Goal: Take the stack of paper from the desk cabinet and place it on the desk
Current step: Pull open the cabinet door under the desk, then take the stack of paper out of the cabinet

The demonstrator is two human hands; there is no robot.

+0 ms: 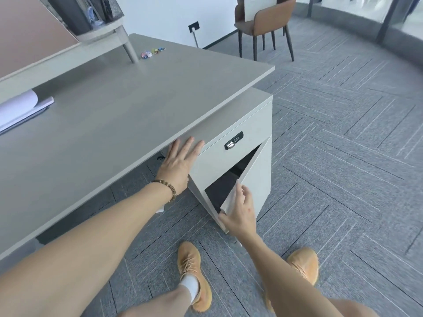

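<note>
A pale grey cabinet [256,110] stands under the right end of the grey desk [128,106]. Its lower door [254,179] is partly swung out, and the inside behind it is dark; no paper shows in there. My right hand [240,211] grips the free edge of that door, thumb below and fingers on the edge. My left hand [179,163] lies flat, fingers spread, against the cabinet's upper left corner just under the desk edge. The drawer front above carries a black combination lock [233,140].
White papers on a dark folder [20,110] lie at the desk's left edge. Small colourful bits [151,52] sit at the back near a shelf leg [129,45]. A brown chair [263,26] stands beyond on grey carpet. My feet in tan shoes [194,275] are in front of the cabinet.
</note>
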